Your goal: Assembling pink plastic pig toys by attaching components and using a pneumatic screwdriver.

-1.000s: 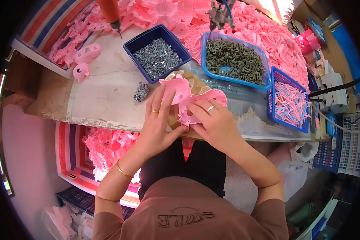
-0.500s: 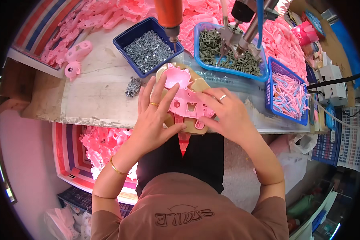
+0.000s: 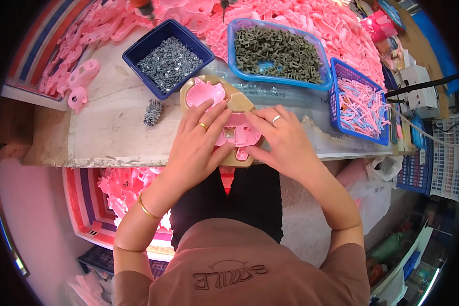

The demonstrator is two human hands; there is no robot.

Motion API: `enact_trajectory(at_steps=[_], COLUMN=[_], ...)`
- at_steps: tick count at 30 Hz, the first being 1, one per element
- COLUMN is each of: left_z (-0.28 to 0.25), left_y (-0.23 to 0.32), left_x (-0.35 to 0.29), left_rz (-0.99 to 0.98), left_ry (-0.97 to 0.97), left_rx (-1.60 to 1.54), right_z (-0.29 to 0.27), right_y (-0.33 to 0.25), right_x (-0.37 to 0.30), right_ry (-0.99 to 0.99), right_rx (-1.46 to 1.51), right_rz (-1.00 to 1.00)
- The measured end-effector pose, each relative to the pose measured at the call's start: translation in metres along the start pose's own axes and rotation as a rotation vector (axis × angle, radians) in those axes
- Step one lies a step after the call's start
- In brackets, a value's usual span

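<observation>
A pink plastic toy shell (image 3: 205, 94), hollow side up, lies in a tan fixture (image 3: 240, 102) at the table's front edge. My left hand (image 3: 199, 140) rests across the shell's left and middle, fingertips on it and thumb along its lower part. My right hand (image 3: 283, 135) holds the shell's right side, its thumb near a small pink tab (image 3: 242, 154) at the bottom. The fingers hide part of the shell's middle.
A dark blue bin (image 3: 130, 57) of small metal pieces and a light blue tray (image 3: 281, 80) of grey-green parts stand beyond the fixture. A blue basket (image 3: 359, 135) holds pink and blue sticks. Screws (image 3: 153, 112) cluster at left. Pink shells (image 3: 336, 41) pile behind.
The table things have shifted left and up in view. The orange driver and metal tool overhead have mostly left the top of the picture. My left hand now covers more of the shell's middle.
</observation>
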State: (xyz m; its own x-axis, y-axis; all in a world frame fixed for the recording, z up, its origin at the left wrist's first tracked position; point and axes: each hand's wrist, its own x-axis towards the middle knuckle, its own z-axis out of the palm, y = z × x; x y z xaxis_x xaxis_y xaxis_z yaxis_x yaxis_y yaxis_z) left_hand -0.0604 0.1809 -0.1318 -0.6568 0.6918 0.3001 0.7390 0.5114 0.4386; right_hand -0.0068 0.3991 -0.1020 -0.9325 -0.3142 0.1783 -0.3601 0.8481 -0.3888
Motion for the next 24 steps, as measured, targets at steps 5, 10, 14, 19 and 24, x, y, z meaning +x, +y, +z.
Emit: enact_trajectory(at_steps=[5, 10, 14, 19, 24], left_z=[0.000, 0.001, 0.003, 0.001, 0.000], left_y=[0.003, 0.005, 0.006, 0.008, 0.008], left_x=[0.000, 0.001, 0.001, 0.001, 0.002], left_rz=[-0.017, -0.003, -0.012, -0.023, -0.019], left_ry=[-0.022, -0.016, -0.025, -0.030, -0.035], left_rx=[0.034, 0.053, 0.066, 0.065, 0.084], right_z=[-0.008, -0.021, -0.015, -0.003, -0.011], right_y=[0.021, 0.097, 0.143, 0.139, 0.149], right_x=[0.008, 0.052, 0.085, 0.108, 0.109], right_ry=[0.011, 0.257, 0.083, -0.088, -0.070], right_rx=[0.165, 0.030, 0.107, -0.079, 0.085], right_rz=[-0.024, 0.237, 0.207, 0.248, 0.304])
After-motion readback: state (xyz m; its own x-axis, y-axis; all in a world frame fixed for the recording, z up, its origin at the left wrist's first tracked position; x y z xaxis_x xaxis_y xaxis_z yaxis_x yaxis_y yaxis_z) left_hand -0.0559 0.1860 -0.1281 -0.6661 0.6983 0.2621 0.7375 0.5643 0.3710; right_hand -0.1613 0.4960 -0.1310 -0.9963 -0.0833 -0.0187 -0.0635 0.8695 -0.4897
